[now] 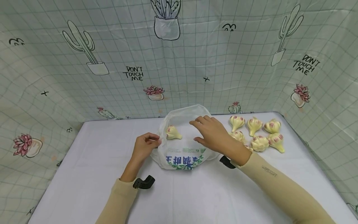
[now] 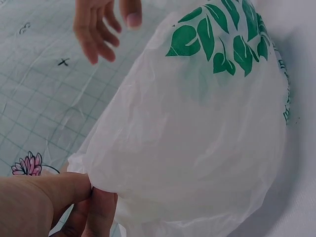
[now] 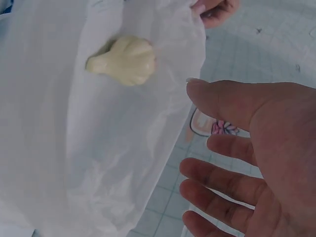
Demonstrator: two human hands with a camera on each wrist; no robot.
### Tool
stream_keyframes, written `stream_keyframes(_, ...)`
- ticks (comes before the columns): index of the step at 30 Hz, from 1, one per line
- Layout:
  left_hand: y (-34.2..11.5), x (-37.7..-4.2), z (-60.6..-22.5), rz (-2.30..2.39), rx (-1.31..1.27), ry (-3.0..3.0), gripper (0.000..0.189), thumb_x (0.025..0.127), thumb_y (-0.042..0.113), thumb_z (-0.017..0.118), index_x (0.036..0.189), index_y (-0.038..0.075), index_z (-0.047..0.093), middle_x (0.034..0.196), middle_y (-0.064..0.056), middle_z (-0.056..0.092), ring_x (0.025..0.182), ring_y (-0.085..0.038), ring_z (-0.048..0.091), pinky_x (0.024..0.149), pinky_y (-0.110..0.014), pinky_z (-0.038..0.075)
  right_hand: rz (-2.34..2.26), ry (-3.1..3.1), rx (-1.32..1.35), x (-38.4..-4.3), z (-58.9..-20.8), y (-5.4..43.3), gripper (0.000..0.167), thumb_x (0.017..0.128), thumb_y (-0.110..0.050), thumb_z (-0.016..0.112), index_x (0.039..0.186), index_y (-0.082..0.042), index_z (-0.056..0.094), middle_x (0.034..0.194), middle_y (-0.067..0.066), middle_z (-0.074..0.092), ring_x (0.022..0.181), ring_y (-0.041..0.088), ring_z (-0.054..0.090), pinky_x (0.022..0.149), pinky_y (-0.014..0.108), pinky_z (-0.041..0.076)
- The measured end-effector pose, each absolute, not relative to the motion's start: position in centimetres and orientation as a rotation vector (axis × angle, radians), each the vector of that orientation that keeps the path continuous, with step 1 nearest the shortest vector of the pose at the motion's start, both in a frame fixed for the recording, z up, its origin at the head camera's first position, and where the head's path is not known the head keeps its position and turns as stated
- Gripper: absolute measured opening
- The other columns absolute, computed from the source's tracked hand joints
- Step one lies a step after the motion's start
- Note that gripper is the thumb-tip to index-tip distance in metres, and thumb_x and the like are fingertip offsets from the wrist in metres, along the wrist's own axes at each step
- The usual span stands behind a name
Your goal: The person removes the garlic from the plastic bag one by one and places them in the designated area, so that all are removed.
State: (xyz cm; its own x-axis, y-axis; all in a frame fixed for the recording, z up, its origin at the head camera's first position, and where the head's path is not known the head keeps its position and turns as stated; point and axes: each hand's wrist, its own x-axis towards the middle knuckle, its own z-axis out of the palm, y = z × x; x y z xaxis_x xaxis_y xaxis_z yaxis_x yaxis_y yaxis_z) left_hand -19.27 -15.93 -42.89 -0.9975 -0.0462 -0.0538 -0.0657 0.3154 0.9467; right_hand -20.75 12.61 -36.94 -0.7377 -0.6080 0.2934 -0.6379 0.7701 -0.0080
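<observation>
A white plastic bag [image 1: 185, 160] with green leaf print stands mouth-up on the table. Inside it lies one garlic bulb [image 1: 173, 133], which the right wrist view also shows against the bag's inner wall. My left hand [image 1: 144, 146] pinches the bag's left rim between thumb and fingers; the left wrist view shows the gathered plastic there. Over the bag's right side hovers my right hand [image 1: 211, 132], fingers spread and holding nothing. In the right wrist view, the thumb and fingers of this hand [image 3: 237, 163] are apart, near the rim.
Several garlic bulbs [image 1: 259, 143] sit grouped on the white table [image 1: 179, 199] to the right of the bag, some partly behind my right forearm. A checked cloth [image 1: 179, 62] with plant drawings rises along the back and sides.
</observation>
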Motion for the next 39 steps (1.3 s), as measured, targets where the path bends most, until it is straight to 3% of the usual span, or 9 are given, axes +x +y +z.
stream_keyframes(11, -15.8, -19.3, -42.9, 1.849, -0.110, 2.522, 0.015, 0.097, -0.002, 0.072, 0.111, -0.006, 0.072, 0.112, -0.018, 0.069, 0.084, -0.009, 0.068, 0.080, -0.028, 0.060, 0.058, -2.817, 1.009, -22.6, -36.8, 9.1, 0.065, 0.091, -0.032, 0.086, 0.145, -0.008, 0.060, 0.135, 0.013, 0.065, 0.122, 0.033, 0.062, 0.100, 0.048, 0.054)
stream_keyframes(22, -15.9, -19.2, -43.1, 1.874, -0.103, 2.507, 0.015, 0.096, -0.004, 0.071, 0.111, -0.007, 0.071, 0.111, -0.018, 0.069, 0.082, -0.008, 0.068, 0.073, -0.018, 0.056, 0.044, -2.881, 1.077, -24.3, -38.4, 6.8, 0.072, 0.091, -0.031, 0.086, 0.151, -0.007, 0.054, 0.145, 0.015, 0.059, 0.132, 0.034, 0.057, 0.108, 0.049, 0.051)
stream_keyframes(39, -15.8, -19.1, -43.0, 1.878, -0.086, 2.518, 0.015, 0.097, -0.004, 0.070, 0.111, -0.008, 0.071, 0.111, -0.019, 0.070, 0.082, -0.010, 0.068, 0.073, -0.019, 0.056, 0.029, -2.921, 1.155, -25.5, -39.9, 5.3, 0.077, 0.093, -0.037, 0.084, 0.154, -0.006, 0.049, 0.154, 0.017, 0.053, 0.139, 0.037, 0.052, 0.114, 0.052, 0.047)
